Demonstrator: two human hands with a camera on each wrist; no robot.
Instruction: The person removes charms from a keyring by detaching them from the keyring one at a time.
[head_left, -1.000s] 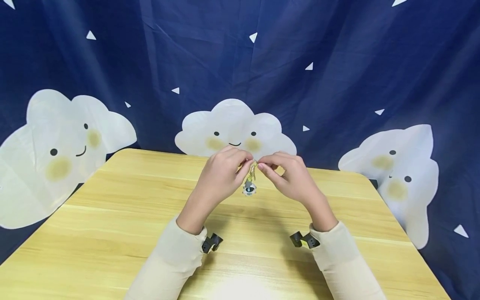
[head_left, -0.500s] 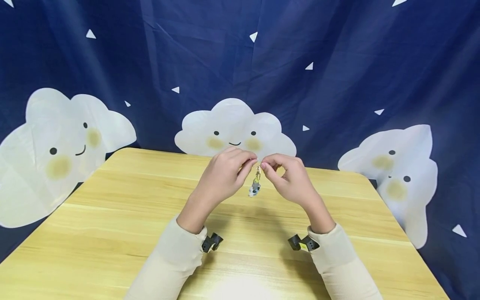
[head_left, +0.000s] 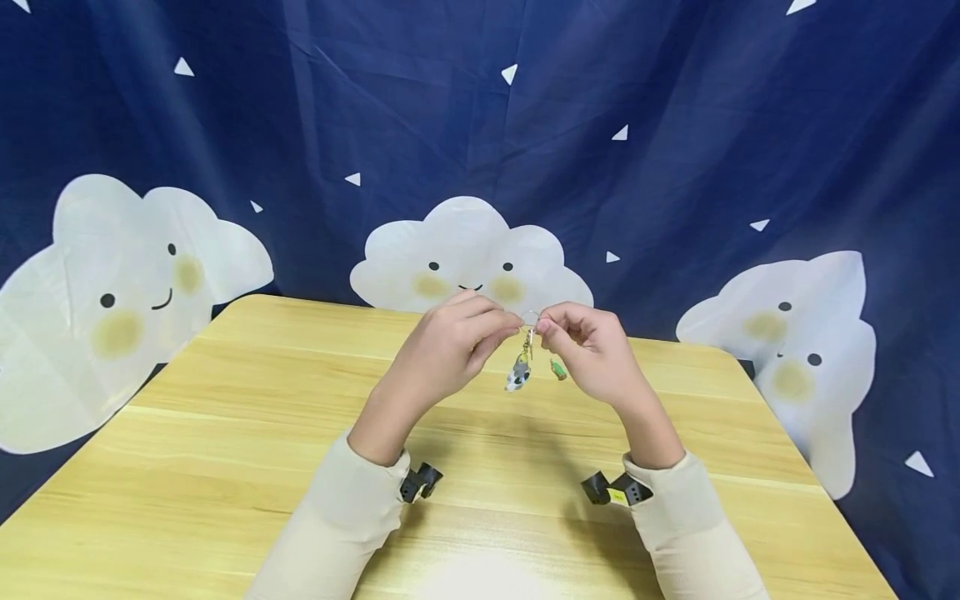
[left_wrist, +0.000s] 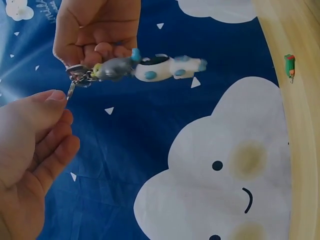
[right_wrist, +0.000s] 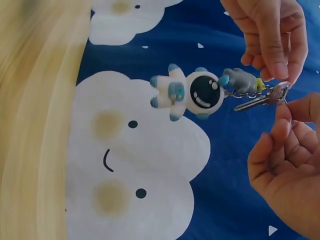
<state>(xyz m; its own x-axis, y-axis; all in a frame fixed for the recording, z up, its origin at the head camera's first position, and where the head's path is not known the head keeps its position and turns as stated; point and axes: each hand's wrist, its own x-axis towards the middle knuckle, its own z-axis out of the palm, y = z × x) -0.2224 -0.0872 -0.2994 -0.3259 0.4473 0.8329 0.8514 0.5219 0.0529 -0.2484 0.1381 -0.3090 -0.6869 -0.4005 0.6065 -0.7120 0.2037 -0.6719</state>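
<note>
Head view shows the left hand (head_left: 457, 340) and right hand (head_left: 592, 354) each pinching the metal ring (head_left: 530, 312), raised above the table (head_left: 225, 433); key (right_wrist: 252, 103) and astronaut toy (right_wrist: 202, 92) hang from it. I think firm pinches and slow finger moves are best, so they swing little.

Your desk (head_left: 225, 467) shows smooth wood grain with a glossy sheen. Above the desk, the ring (left_wrist: 71, 91) and key (right_wrist: 252, 103) look like shiny metal; the astronaut (right_wrist: 190, 95) looks like smooth plastic, its visor (right_wrist: 206, 92) glossy. Behind the desk hangs a creased cloth backdrop (head_left: 450, 100); your sleeves (head_left: 322, 508) look matt.
</note>
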